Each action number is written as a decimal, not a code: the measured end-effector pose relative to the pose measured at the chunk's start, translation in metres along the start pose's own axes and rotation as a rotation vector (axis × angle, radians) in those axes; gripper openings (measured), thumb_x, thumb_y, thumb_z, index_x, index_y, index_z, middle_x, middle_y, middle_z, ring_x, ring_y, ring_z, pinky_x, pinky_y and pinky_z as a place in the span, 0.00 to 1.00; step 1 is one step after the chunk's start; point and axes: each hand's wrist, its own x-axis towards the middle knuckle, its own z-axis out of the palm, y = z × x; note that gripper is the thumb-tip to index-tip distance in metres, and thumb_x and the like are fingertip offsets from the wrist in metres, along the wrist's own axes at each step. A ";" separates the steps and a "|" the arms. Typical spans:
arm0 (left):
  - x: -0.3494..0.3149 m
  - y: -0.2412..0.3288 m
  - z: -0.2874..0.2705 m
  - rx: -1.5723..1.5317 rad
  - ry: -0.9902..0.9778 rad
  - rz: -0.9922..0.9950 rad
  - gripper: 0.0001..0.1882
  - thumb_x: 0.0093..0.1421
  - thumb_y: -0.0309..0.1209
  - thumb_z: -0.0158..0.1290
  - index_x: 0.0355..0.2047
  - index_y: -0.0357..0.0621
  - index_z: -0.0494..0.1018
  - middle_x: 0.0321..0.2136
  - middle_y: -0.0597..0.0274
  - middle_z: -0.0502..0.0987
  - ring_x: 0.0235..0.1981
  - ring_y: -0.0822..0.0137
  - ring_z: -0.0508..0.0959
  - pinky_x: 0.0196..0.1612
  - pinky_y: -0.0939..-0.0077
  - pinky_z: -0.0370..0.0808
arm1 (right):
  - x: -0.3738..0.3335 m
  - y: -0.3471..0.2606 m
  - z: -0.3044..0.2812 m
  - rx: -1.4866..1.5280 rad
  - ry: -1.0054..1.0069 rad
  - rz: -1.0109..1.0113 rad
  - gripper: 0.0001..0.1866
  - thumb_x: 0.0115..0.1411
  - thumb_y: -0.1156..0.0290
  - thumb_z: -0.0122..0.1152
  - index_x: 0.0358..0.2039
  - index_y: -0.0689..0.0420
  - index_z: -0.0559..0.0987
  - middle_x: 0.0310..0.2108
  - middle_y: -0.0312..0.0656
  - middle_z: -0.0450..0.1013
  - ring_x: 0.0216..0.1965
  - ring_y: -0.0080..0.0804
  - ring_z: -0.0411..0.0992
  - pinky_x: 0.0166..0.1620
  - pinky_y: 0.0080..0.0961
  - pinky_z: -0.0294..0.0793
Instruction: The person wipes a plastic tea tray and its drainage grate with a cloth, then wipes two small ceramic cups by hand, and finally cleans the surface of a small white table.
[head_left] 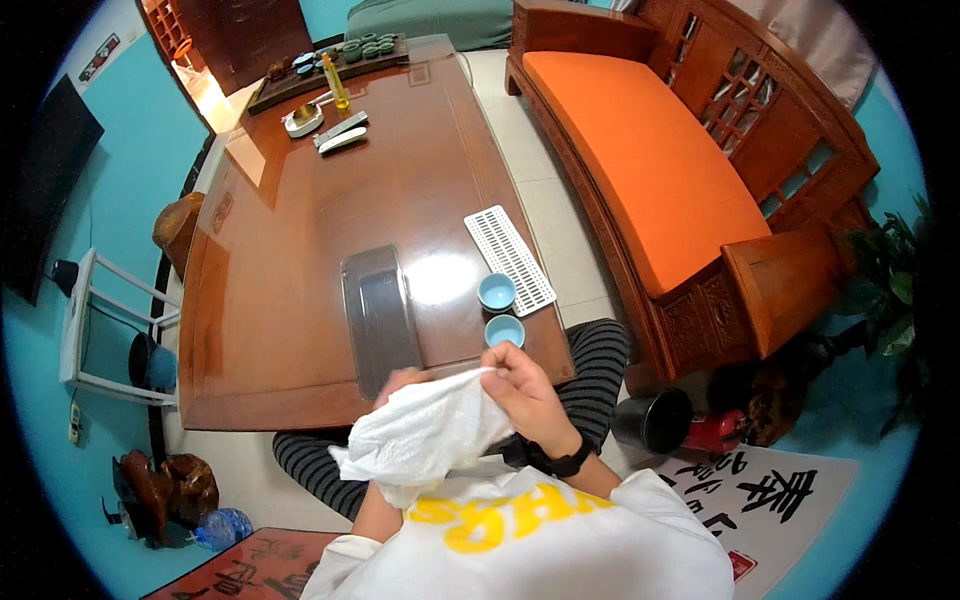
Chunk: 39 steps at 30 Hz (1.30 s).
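Note:
A crumpled white cloth (430, 425) is held up over my lap, just off the near edge of the table. At its upper right corner, the fingers of my right hand (532, 402) are closed in a pinch. My left hand (398, 382) is mostly covered by the cloth; only a blurred part shows above it, so its fingers cannot be made out. Just beyond my right hand stand a light blue cup (505, 331) and a second light blue cup (496, 291). The farther cup touches a white slotted rack (508, 255).
On the brown wooden table (300, 330) lies a dark flat tray (378, 310). Farther off are a remote control (343, 130), an ashtray (303, 120), a yellow bottle (335, 82) and a tea tray (280, 92). An orange-cushioned bench (650, 160) stands at the right.

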 end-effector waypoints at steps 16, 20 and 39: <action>0.002 0.021 0.037 1.898 0.002 0.387 0.06 0.56 0.35 0.49 0.28 0.48 0.70 0.27 0.60 0.71 0.29 0.57 0.75 0.33 0.64 0.73 | 0.103 0.060 -0.196 -1.530 0.479 0.075 0.38 0.38 0.60 0.77 0.45 0.68 0.69 0.45 0.59 0.67 0.48 0.52 0.67 0.51 0.37 0.68; -0.003 0.036 0.042 2.414 0.116 0.469 0.05 0.54 0.33 0.50 0.28 0.47 0.70 0.26 0.59 0.71 0.27 0.56 0.76 0.30 0.63 0.73 | 0.103 0.066 -0.195 -1.575 0.515 0.136 0.39 0.34 0.62 0.79 0.44 0.67 0.69 0.44 0.56 0.67 0.46 0.53 0.67 0.50 0.39 0.69; -0.017 0.032 0.048 2.107 0.027 0.504 0.17 0.60 0.39 0.50 0.48 0.49 0.65 0.45 0.60 0.67 0.45 0.61 0.71 0.46 0.69 0.68 | 0.055 0.007 -0.224 -0.841 0.573 0.299 0.07 0.55 0.80 0.53 0.35 0.63 0.68 0.27 0.40 0.70 0.30 0.28 0.71 0.35 0.27 0.71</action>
